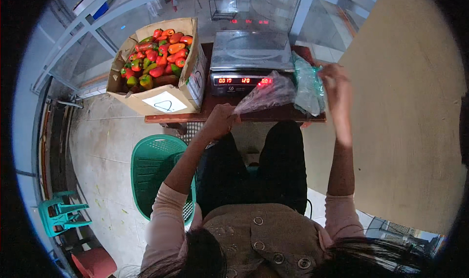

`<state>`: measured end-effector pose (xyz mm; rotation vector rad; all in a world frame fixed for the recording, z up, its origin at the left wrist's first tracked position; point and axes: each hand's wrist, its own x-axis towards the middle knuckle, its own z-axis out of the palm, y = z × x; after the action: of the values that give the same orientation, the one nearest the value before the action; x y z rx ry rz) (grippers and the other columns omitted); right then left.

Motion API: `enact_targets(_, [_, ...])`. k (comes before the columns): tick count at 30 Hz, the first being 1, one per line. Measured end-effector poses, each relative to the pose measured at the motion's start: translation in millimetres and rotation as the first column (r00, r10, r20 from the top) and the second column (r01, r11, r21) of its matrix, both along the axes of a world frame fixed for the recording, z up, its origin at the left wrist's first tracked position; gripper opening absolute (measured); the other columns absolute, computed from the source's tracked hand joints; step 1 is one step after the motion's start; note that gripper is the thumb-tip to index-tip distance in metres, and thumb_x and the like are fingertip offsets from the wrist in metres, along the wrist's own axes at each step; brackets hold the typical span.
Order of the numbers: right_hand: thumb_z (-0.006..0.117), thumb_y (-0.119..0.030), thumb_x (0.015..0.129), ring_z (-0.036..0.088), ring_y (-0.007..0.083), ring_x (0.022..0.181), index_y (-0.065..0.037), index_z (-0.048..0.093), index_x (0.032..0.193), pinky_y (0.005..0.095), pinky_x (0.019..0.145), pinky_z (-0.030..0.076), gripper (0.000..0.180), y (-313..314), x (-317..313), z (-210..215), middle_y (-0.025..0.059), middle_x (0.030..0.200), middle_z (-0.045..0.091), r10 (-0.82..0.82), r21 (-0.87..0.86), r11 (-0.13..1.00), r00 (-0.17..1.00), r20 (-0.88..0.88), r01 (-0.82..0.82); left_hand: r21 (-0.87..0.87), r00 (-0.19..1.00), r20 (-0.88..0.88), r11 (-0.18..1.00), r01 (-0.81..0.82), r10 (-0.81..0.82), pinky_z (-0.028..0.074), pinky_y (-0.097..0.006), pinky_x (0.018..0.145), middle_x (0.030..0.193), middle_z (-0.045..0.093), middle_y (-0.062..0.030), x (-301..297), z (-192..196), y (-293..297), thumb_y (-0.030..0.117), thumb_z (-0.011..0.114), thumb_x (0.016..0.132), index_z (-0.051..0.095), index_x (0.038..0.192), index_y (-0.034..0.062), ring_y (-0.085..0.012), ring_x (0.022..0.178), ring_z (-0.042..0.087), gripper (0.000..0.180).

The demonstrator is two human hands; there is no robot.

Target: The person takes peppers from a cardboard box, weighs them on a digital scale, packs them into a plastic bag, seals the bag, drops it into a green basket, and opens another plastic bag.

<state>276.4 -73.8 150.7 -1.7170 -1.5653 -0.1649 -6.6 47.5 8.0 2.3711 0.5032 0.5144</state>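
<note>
Left hand (219, 122) pinching end of clear bag (267, 93), bag stretched over table (273, 114) edge in front of scale (250, 58). Right hand (334, 80) raised beside bag stack (308, 85), fingers curled at stack top, grip unclear. Pepper box (161, 65) left of scale. Green basket (155, 173) on floor below.

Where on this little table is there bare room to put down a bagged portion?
The scale platter is bare. A thin strip of table runs in front of the scale, between the pepper box and the pile of bags. The left end is filled by the box, the right by bags and the right hand.
</note>
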Motion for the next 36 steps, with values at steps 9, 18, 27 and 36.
enact_targets(9, [0.055, -0.016, 0.075, 0.053, 0.0344, 0.094, -0.006, 0.05, 0.104, 0.043, 0.081, 0.042, 0.031, 21, -95, -69, 0.0168, 0.098, 0.055, 0.301, -0.519, 0.792, 0.945, -0.128, -0.322, 0.29, 0.993, 0.082, 0.951, -0.105, 0.084, 0.041, -0.039, 0.069, 0.08, 0.055, -0.0109, 30, 25, -21, 0.021, 0.059, 0.07, 0.059, 0.084, 0.0045, -0.0281, 0.083, 0.052, 0.021])
enact_targets(18, [0.047, -0.023, 0.087, 0.048, 0.0165, 0.064, 0.0, 0.051, 0.077, 0.0287, 0.058, 0.039, 0.025, -29, -65, -54, 0.0047, 0.069, 0.05, 0.301, -0.397, 0.727, 0.78, -0.548, -0.56, 0.025, 0.991, 0.08, 0.994, -0.107, 0.104, 0.045, -0.035, 0.071, 0.084, 0.053, -0.0083, 27, 38, -38, 0.012, 0.061, 0.069, 0.057, 0.086, 0.0063, -0.0267, 0.084, 0.053, 0.018])
enact_targets(27, [0.048, -0.025, 0.086, 0.055, 0.0255, 0.067, 0.001, 0.05, 0.08, 0.0332, 0.061, 0.041, 0.027, -58, -83, -23, 0.0133, 0.071, 0.054, 0.23, -0.329, 0.809, 0.778, -0.585, -0.487, 0.024, 0.961, 0.246, 0.99, -0.136, 0.126, 0.045, -0.034, 0.062, 0.081, 0.052, -0.0081, 38, 48, -34, 0.008, 0.061, 0.069, 0.053, 0.083, 0.0042, -0.0263, 0.073, 0.056, 0.017])
enact_targets(36, [0.048, -0.013, 0.085, 0.059, 0.0281, 0.076, 0.0, 0.055, 0.094, 0.0343, 0.067, 0.047, 0.017, -56, -33, -32, 0.0157, 0.086, 0.058, 0.247, -0.09, 0.961, 0.957, -0.149, -0.262, 0.064, 0.984, 0.176, 0.997, 0.031, -0.042, 0.043, -0.036, 0.067, 0.079, 0.053, -0.0105, 33, 94, -47, 0.013, 0.057, 0.072, 0.053, 0.083, 0.0024, -0.029, 0.076, 0.053, 0.015])
